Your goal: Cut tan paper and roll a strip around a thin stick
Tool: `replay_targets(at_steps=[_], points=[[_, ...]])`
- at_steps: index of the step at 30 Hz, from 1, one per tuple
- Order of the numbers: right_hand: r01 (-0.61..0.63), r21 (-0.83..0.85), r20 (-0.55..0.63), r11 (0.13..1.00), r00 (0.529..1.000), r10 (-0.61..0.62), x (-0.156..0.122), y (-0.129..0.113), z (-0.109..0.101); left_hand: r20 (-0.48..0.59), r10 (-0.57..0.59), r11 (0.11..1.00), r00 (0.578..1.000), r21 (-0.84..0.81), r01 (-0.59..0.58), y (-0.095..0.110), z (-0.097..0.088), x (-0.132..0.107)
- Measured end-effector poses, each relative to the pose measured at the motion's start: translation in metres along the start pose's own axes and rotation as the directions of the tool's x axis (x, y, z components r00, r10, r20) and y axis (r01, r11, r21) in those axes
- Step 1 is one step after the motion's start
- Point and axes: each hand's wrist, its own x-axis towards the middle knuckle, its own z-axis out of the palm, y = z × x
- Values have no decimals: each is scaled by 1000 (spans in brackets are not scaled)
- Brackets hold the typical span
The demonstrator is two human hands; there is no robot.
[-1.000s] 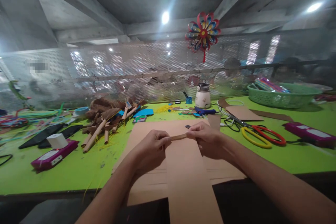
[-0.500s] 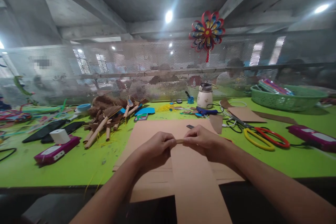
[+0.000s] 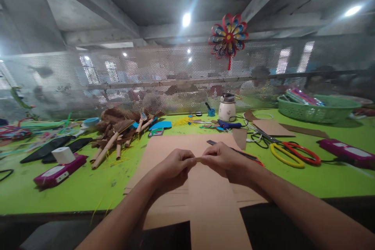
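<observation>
My left hand [image 3: 172,166] and my right hand [image 3: 224,159] meet fingertip to fingertip above a brown cardboard sheet [image 3: 175,144]. Both pinch a small rolled strip of brown paper [image 3: 198,159], of which only a sliver shows between the fingers. A long brown paper strip [image 3: 215,211] runs from under my hands toward me. A thin dark tool with a red end [image 3: 234,149] lies on the cardboard just behind my right hand.
On the green table [image 3: 88,187] lie yellow-and-red scissors [image 3: 288,152], a blue glue gun [image 3: 230,125], a white pot [image 3: 227,107], small brown brooms [image 3: 117,133], pink cases [image 3: 60,168] [image 3: 347,150] and a green basket [image 3: 316,107]. A perforated screen [image 3: 146,78] backs the table.
My hands have drawn together, so the paper strip that spanned between them a second ago now hardly shows. The view shifted slightly.
</observation>
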Motion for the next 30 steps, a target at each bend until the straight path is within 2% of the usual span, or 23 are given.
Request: replay_targets(at_steps=[4, 8, 11, 13, 15, 16, 18, 20, 22, 25, 28, 30], points=[[36, -8, 67, 999, 997, -35, -1, -4, 1, 33, 27, 999, 999, 20, -28, 3, 1, -1], [3, -14, 56, 1000, 998, -2, -1, -7, 2, 6, 30, 998, 1000, 47, -30, 4, 2, 1], [-12, 23, 40, 1000, 999, 11, -1, -5, -5, -25, 49, 997, 998, 55, -47, 6, 0, 0], [-30, 108, 26, 994, 999, 28, -2, -1, -14, -73, 62, 998, 995, 21, -60, 9, -4, -4], [-38, 291, -16, 956, 999, 44, -3, 5, -24, -118, 55, 995, 991, -79, -65, 11, -8, -7], [-23, 416, -55, 909, 997, 50, -3, 8, -27, -118, 46, 987, 992, -150, -64, 12, -9, -8], [24, 629, -108, 777, 993, 57, -3, 10, -30, -80, 32, 952, 996, -302, -55, 12, -9, -9], [36, 719, -75, 694, 997, 26, -3, 7, -27, -20, 27, 895, 999, -445, -33, 11, -5, -8], [38, 696, 4, 717, 998, -58, -3, -1, -19, 13, 6, 813, 1000, -582, 3, 8, 1, -7], [105, 603, 61, 791, 982, -176, -3, -12, -10, 155, -9, 725, 988, -679, 113, 3, 8, -6], [198, 542, 23, 817, 968, -250, -4, -17, -7, 304, -2, 749, 953, -631, 203, 1, 10, -4], [217, 528, 15, 821, 964, -264, -5, -16, -8, 323, -1, 770, 946, -604, 207, 4, 9, -4]])
